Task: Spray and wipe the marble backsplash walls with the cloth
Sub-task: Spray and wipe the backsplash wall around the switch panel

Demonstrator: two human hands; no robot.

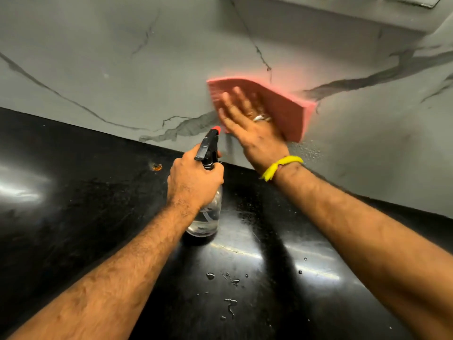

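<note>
The grey marble backsplash [122, 77] with dark veins rises behind a black counter. My right hand [247, 121] lies flat with fingers spread on a pink cloth [286, 106], pressing it against the wall just above the counter line. A ring and a yellow wristband show on that hand. My left hand [193, 182] grips the neck of a clear spray bottle [206, 219] with a black trigger head and red nozzle. The bottle stands on the counter, its nozzle pointing at the wall just left of the cloth. Fine droplets cling to the wall below the cloth's right end.
The glossy black counter [73, 217] fills the lower view, with water drops [230, 305] near the front and an orange spot [157, 166] close to the wall. A grey ledge or cabinet underside [343, 11] overhangs at top right.
</note>
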